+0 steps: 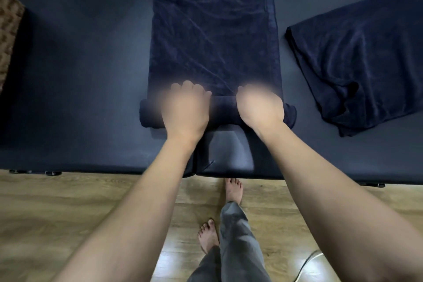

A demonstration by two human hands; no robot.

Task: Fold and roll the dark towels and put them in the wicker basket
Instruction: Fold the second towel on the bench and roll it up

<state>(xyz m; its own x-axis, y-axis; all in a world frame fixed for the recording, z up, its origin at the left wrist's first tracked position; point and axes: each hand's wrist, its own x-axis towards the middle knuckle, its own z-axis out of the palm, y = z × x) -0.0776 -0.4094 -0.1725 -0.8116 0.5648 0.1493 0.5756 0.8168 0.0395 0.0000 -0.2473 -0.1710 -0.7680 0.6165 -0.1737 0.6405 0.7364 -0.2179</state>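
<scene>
Left hand [185, 107] and right hand [259, 107] are curling over the rolled near end of the folded navy towel [212, 36]; soft, limp terry, best gripped across the roll.

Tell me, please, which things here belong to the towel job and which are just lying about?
Job:
towel, its near end rolled under the left hand and right hand
second towel, loosely folded at right
basket at left edge

Lying about:
padded table
cable on the floor

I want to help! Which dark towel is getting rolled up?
The middle towel, under both hands: its near end is already a roll. The towel on the right just lies loosely folded, untouched.
</scene>
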